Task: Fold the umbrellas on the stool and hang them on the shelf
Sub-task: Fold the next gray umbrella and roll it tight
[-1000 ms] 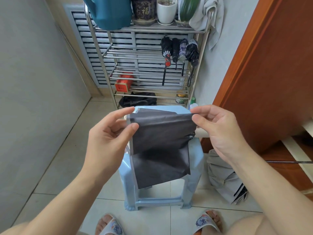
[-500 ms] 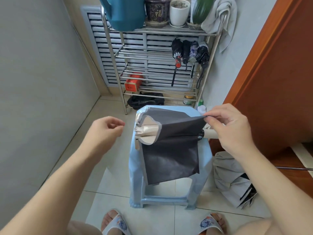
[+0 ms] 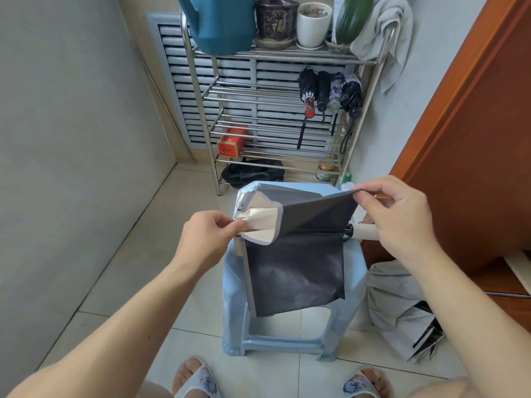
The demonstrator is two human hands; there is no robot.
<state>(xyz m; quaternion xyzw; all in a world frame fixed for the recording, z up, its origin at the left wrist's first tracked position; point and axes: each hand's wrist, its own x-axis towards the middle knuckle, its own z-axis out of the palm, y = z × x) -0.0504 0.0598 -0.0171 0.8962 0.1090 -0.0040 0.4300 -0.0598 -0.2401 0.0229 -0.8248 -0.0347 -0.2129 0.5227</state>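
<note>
The right hand (image 3: pixel 399 214) hides most of the umbrella's handle (image 3: pixel 362 231).

Beyond the right hand (image 3: pixel 402 214), four folded umbrellas (image 3: pixel 330 90) crowd the right end of the shelf (image 3: pixel 275 90); to their left the rails stand bare; a red tin (image 3: pixel 232 139) blocks the lower tier; the wooden door (image 3: pixel 474 145) hems the right side; left of the left hand (image 3: pixel 207 237), open floor reaches the wall (image 3: pixel 71 139).
</note>
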